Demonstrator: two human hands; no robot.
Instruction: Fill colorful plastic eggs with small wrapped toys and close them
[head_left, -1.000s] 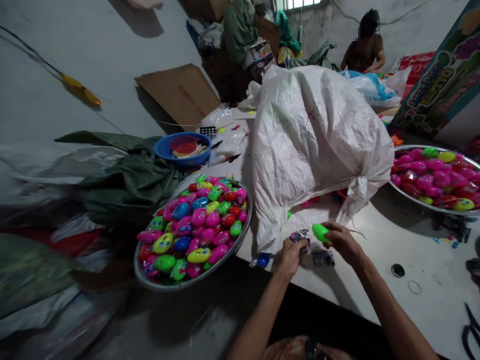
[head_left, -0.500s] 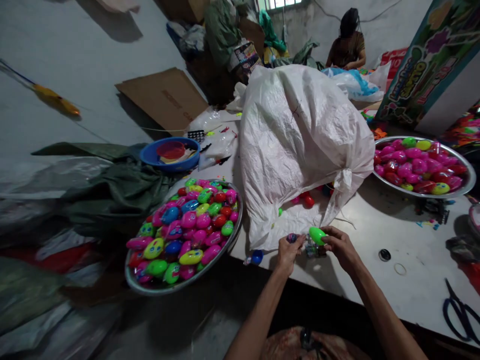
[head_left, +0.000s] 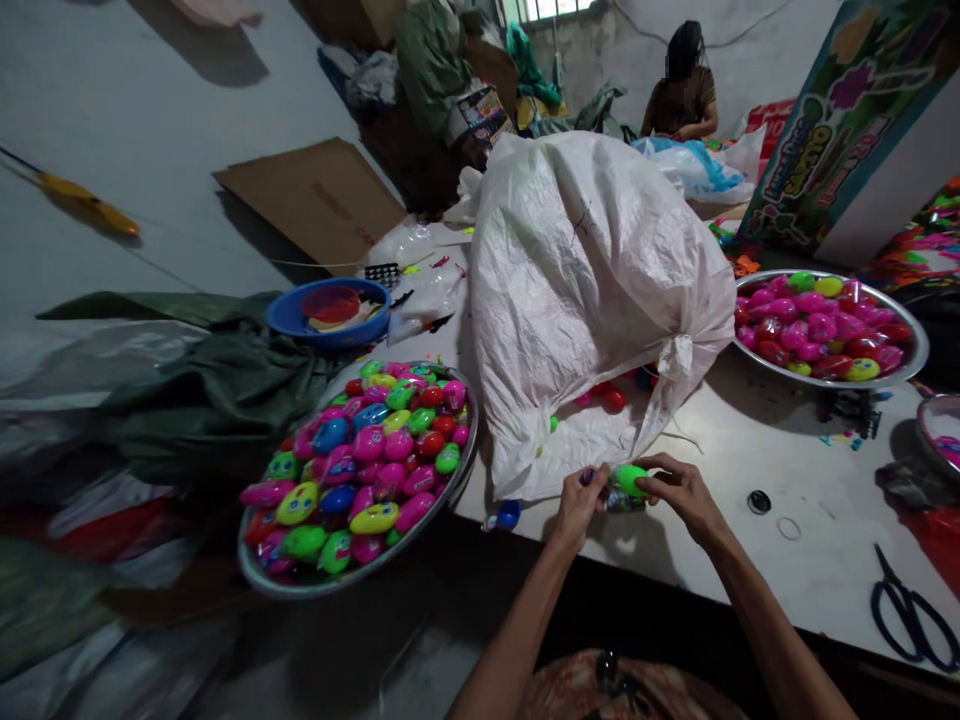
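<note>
Over the front edge of the table, my right hand point(head_left: 684, 496) pinches a bright green plastic egg point(head_left: 628, 479) between thumb and fingers. My left hand point(head_left: 576, 510) is closed just to the left of it, its fingertips on a small dark purple piece point(head_left: 587, 476) too small to make out. Clear, shiny plastic with printed bits point(head_left: 622, 502) lies under and beside the egg, between both hands; whether the egg is inside it I cannot tell. A small blue round piece point(head_left: 509, 514) rests at the table edge left of my left hand.
A large white sack point(head_left: 592, 260) stands behind my hands. Metal basins heaped with colourful eggs stand left point(head_left: 319, 592) and right point(head_left: 924, 352). Scissors point(head_left: 911, 610), a black ring point(head_left: 759, 502) and a rubber band point(head_left: 788, 528) lie rightward. Another person point(head_left: 681, 95) sits at the back.
The green egg has moved left and slightly down, closer to my left hand and against the clear plastic. The whole view has shifted slightly, with things sliding left.
</note>
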